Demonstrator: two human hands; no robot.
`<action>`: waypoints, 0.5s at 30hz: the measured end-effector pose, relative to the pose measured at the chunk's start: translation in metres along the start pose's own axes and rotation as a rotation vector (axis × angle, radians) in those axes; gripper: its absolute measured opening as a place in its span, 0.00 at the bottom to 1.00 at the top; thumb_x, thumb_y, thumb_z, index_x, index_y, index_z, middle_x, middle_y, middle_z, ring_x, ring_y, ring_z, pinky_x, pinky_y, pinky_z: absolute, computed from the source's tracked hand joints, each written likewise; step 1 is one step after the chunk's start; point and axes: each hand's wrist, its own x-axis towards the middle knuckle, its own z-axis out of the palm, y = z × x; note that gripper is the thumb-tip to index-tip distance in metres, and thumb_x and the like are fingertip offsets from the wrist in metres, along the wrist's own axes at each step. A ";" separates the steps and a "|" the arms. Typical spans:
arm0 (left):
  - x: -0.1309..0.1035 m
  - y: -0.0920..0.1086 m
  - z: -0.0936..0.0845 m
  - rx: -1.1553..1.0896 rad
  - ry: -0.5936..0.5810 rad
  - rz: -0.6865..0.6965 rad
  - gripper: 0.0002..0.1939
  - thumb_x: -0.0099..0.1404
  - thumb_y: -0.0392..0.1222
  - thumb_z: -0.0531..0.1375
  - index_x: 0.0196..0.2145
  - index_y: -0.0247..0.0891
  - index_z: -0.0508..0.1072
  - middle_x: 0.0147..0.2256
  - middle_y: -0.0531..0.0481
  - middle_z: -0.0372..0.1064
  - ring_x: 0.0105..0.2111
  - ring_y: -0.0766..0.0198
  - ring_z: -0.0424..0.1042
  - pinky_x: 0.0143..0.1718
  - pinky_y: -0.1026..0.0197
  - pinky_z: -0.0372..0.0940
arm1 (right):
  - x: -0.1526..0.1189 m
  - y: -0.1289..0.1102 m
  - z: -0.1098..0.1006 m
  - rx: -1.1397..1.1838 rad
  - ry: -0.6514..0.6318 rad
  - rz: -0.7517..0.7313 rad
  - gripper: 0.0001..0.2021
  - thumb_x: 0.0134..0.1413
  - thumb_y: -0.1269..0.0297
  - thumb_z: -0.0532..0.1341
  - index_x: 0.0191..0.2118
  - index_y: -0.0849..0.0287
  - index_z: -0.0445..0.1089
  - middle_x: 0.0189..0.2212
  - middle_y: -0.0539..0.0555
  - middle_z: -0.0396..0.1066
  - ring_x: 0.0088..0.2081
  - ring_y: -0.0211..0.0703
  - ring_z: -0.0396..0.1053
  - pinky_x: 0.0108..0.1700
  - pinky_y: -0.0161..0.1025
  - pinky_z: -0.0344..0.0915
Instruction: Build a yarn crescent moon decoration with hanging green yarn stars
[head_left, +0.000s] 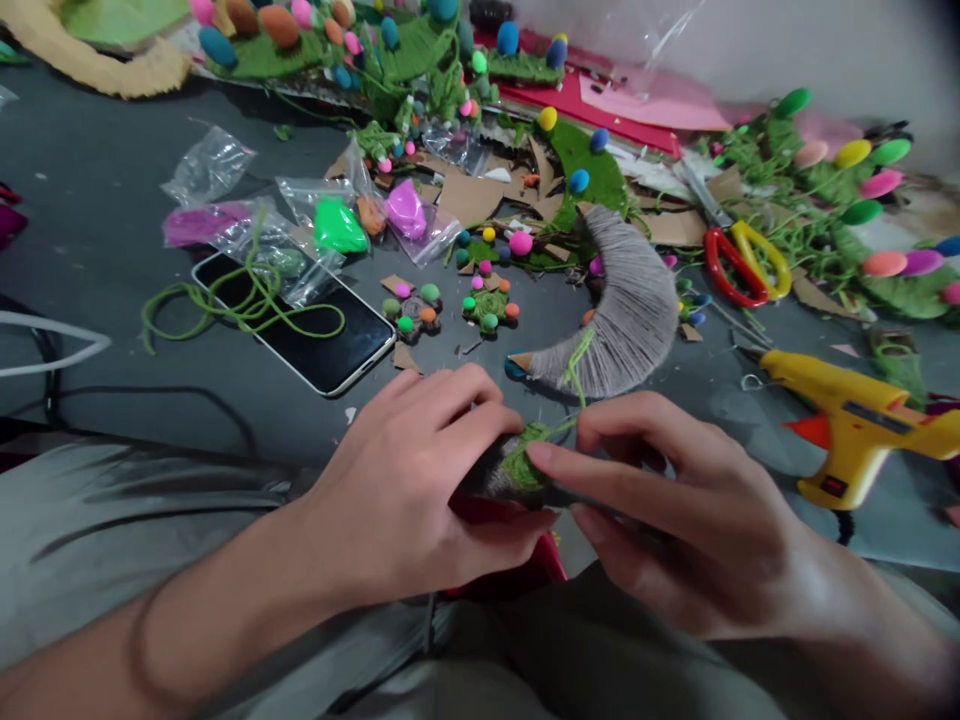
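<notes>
Near the table's front edge, my left hand [420,480] is closed round a small piece wrapped in grey and green yarn [525,462]. My right hand [667,500] is beside it, its index fingertip touching the green yarn and its fingers bent round a green strand [576,372]. That strand runs up across a grey yarn-wrapped crescent [634,305], which lies on the table just beyond my hands. The underside of the small piece is hidden by my left hand.
A phone [322,335] with loose green yarn [225,308] lies left. Scissors [739,255] and a yellow glue gun [847,410] are right. Behind are clay bags [337,225], small flower-like pieces [489,305], cardboard scraps [469,198] and green pieces with coloured balls [592,170].
</notes>
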 end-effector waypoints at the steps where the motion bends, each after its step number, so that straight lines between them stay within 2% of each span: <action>1: 0.000 0.000 0.000 -0.001 0.005 0.003 0.19 0.60 0.51 0.67 0.43 0.37 0.74 0.45 0.45 0.72 0.38 0.57 0.72 0.38 0.51 0.63 | -0.001 0.002 0.000 0.007 0.010 0.023 0.26 0.55 0.73 0.63 0.61 0.56 0.69 0.47 0.58 0.66 0.39 0.42 0.72 0.35 0.41 0.71; 4: -0.001 -0.001 0.000 0.002 0.023 0.012 0.20 0.60 0.53 0.67 0.44 0.37 0.74 0.45 0.45 0.72 0.39 0.57 0.71 0.39 0.51 0.63 | -0.004 0.006 0.001 0.005 0.020 0.071 0.27 0.56 0.73 0.62 0.62 0.55 0.68 0.48 0.58 0.66 0.39 0.44 0.73 0.36 0.42 0.71; 11: -0.001 0.000 -0.001 -0.024 0.013 -0.001 0.21 0.60 0.52 0.67 0.45 0.36 0.74 0.44 0.46 0.71 0.39 0.58 0.72 0.39 0.52 0.62 | -0.008 0.009 0.002 -0.014 0.028 0.058 0.30 0.57 0.72 0.62 0.66 0.55 0.65 0.49 0.59 0.66 0.40 0.44 0.73 0.37 0.43 0.72; 15: -0.002 0.001 -0.002 -0.013 0.002 -0.007 0.20 0.59 0.52 0.68 0.44 0.36 0.75 0.43 0.47 0.71 0.38 0.58 0.71 0.38 0.52 0.62 | -0.007 0.007 0.002 -0.017 -0.016 0.028 0.29 0.57 0.72 0.63 0.64 0.55 0.66 0.48 0.59 0.67 0.39 0.44 0.73 0.35 0.42 0.71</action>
